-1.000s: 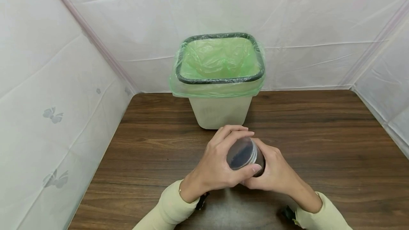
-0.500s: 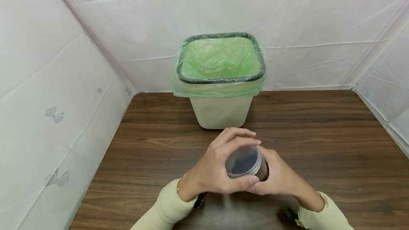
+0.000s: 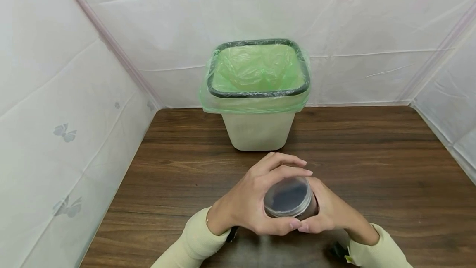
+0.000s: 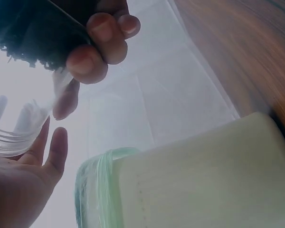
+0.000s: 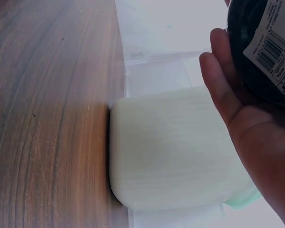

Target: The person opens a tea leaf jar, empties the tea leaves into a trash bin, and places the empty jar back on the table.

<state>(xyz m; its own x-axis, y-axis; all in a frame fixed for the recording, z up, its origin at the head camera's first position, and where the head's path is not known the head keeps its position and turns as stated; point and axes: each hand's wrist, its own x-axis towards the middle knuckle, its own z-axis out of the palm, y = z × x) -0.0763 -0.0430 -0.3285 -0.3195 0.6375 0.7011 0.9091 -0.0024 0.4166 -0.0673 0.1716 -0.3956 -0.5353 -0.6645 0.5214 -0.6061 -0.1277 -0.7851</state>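
Left hand [image 3: 253, 204] and right hand [image 3: 331, 212] both curled round a clear jar [image 3: 288, 197], above the tabletop [image 3: 379, 148]

Head view: left hand arches over the threaded end, thumb on the near side, fingers on the far side. Right hand grips the body from the right; thumb tips side by side. Jar lies on the near side of a pale bin [image 3: 260, 131]. Bin stands by the far edge, somewhat nearer the far left corner; green liner [image 3: 256, 106] folded over its dark rim. White sheeting [image 3: 334, 15] rises behind the far edge.

Left wrist view: dark contents [image 4: 33, 33] seen at the end held by the right hand's fingers; threaded end towards the left palm. Cannot tell whether a cap is seated.

Right wrist view: dark base of the jar in sight, carrying a white barcode label [image 5: 271, 47], small print unreadable. Right fingers lie along the jar's side.
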